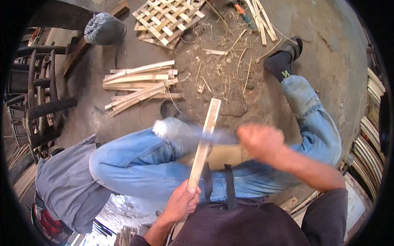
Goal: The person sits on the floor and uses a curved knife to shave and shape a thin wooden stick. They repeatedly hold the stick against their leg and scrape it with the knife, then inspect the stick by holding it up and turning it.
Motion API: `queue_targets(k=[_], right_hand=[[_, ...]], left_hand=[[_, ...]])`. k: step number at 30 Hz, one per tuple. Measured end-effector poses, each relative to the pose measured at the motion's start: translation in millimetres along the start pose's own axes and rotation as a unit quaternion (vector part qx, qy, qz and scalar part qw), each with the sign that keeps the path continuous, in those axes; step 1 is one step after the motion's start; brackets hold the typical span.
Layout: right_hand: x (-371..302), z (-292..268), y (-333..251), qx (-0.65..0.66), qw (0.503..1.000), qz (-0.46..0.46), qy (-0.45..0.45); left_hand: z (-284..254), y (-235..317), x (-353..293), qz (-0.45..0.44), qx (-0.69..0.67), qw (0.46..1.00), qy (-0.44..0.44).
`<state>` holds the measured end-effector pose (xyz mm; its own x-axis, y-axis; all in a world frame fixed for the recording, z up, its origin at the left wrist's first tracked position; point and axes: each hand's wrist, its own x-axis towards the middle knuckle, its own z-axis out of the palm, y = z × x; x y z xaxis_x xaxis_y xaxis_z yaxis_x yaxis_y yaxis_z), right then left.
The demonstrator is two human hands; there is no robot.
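Observation:
My left hand (183,199) is closed round the lower end of a flat bamboo strip (204,145), which slants up and away from me over my lap. My right hand (261,140), blurred by motion, is closed on the handle of a knife (221,137). The smeared blade points left and crosses the strip at about its middle; whether it touches the strip I cannot tell. Below them a tan pad (227,158) lies across my thigh, with dark straps (230,186) beside it.
Split bamboo pieces (139,84) lie piled on the floor ahead left. Beyond them is a woven bamboo lattice (168,18). Shavings litter the ground. An orange-and-teal tool (244,15) lies beside long strips (261,20) at the far right. A grey bundle (103,28) and dark chairs (41,90) stand left.

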<state>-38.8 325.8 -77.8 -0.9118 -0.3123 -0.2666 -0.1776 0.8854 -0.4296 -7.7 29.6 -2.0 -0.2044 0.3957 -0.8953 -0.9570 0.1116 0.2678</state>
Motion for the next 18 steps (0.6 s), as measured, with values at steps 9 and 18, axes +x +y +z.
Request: queue_targets(k=[9,18], right_hand=[[17,0,39,-0.047,0.997,0.022,0.056],[11,6,19,0.047,0.997,0.012,0.052]], left_hand=[[-2,-6,2,-0.018,-0.022,1.0,-0.005],[-2,-3,5,0.008,-0.003,1.0,-0.02]])
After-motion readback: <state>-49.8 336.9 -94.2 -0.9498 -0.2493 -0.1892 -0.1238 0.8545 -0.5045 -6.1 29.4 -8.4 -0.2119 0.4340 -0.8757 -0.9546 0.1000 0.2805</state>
